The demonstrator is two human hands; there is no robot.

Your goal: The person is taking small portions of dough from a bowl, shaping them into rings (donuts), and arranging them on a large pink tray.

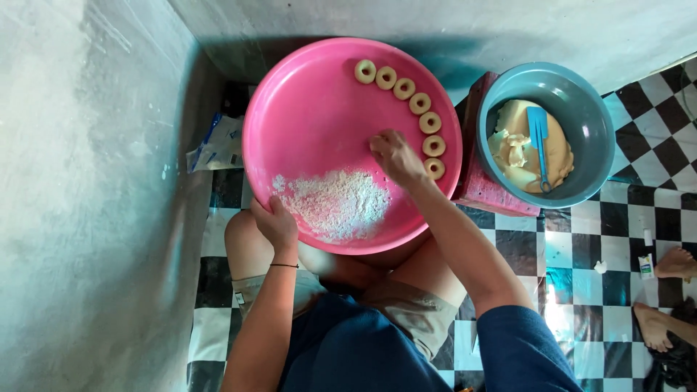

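Left hand point(276, 221) fingers clamped on pink tray point(305, 109) rim beside flour point(337, 203), right hand point(396, 156) fingertips pinched together over tray, near dough rings point(420, 103).

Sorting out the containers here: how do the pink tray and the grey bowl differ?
The pink tray is wide and shallow; the grey bowl is smaller and deeper. The tray holds dough rings along its rim and a flour pile; the bowl holds a dough mass with a blue spatula. Both are round.
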